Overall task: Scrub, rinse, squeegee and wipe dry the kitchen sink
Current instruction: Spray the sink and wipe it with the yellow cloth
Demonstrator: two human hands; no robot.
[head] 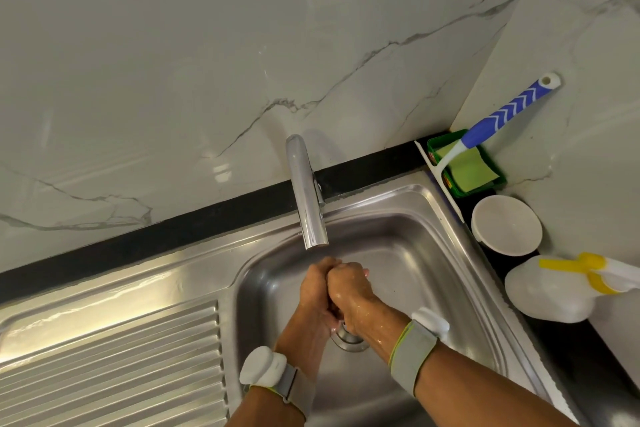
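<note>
The sink (433, 243) is shiny metal and sits in a dark table (561, 340) below a pale marble wall (207, 45). On its left side is a flat part with ridges, the draining board (114, 357).

Both hands are over the middle of the sink bowl, just under the tip of the tap (306, 198). The left hand (317, 291) and the right hand (348, 291) are pressed together, fingers curled, each one wrapped against the other. They look wet. They hold no tool. Each wrist has a grey band with a white box on it. The hands hide part of the drain (346, 338) at the bottom of the bowl.

To the right of the sink, in the corner, stands a green holder (481, 184) with a light green sponge (474, 166) in it. A squeegee (498, 114) with a blue and white handle leans there, its handle against the wall and its white blade along the sink's edge beside the holder. Just in front of the holder sits a white round bowl (505, 224). Nearer still is a white spray bottle (547, 291) with a yellow trigger, lying close to the sink's right rim.
</note>
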